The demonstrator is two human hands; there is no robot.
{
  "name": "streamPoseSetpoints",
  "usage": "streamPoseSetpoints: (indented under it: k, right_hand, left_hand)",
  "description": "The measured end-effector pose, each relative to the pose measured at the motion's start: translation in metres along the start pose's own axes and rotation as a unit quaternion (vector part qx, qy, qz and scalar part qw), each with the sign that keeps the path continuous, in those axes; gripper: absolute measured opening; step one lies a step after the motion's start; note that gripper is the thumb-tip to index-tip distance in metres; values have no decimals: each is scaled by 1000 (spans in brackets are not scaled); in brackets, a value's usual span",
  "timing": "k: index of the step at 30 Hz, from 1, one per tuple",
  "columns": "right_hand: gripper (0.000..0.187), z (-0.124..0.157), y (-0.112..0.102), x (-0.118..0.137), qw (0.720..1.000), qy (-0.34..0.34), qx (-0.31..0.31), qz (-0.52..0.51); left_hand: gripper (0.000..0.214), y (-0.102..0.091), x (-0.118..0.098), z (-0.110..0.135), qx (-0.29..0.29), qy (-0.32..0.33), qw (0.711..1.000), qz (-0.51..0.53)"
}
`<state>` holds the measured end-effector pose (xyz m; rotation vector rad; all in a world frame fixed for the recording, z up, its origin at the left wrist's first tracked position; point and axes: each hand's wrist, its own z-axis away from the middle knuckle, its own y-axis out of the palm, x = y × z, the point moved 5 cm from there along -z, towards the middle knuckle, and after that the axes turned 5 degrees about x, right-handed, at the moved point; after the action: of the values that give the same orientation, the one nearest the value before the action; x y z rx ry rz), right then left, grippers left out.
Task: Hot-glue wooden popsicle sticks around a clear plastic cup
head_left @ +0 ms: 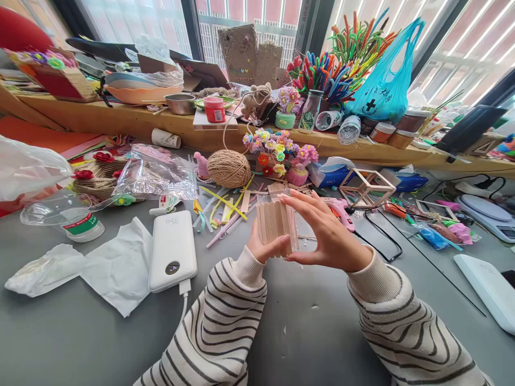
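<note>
Between my two hands, above the grey table, is a small box-like piece of popsicle sticks (270, 221), its sticks upright side by side. My left hand (263, 244) grips it from the left and below, thumb across the front. My right hand (328, 233) holds its right side, fingers along the top edge and thumb at the lower corner. Clear edging shows at the piece's right and top. Behind my right hand lies a pink glue gun (341, 213), partly hidden. Loose popsicle sticks (246, 201) lie just beyond my left hand.
A white power bank (172, 251) with a cable stands left, beside crumpled tissue (116, 268). Behind are a twine ball (228, 168), crochet flowers (269, 145) and a wooden stick frame (367, 187). A black cord (386, 249) and another white power bank (485, 289) lie right.
</note>
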<state>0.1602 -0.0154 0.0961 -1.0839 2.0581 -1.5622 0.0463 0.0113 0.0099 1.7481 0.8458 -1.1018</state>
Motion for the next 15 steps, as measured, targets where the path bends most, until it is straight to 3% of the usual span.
streamPoseSetpoints:
  k: [6, 15]
  right_hand:
    - [87, -1, 1, -1, 1000, 9, 14, -1]
    - [94, 0, -3, -1, 1000, -8, -13, -3]
  left_hand:
    - [80, -2, 2, 0, -12, -11, 1000, 2]
    - [78, -4, 2, 0, -10, 4, 999, -31]
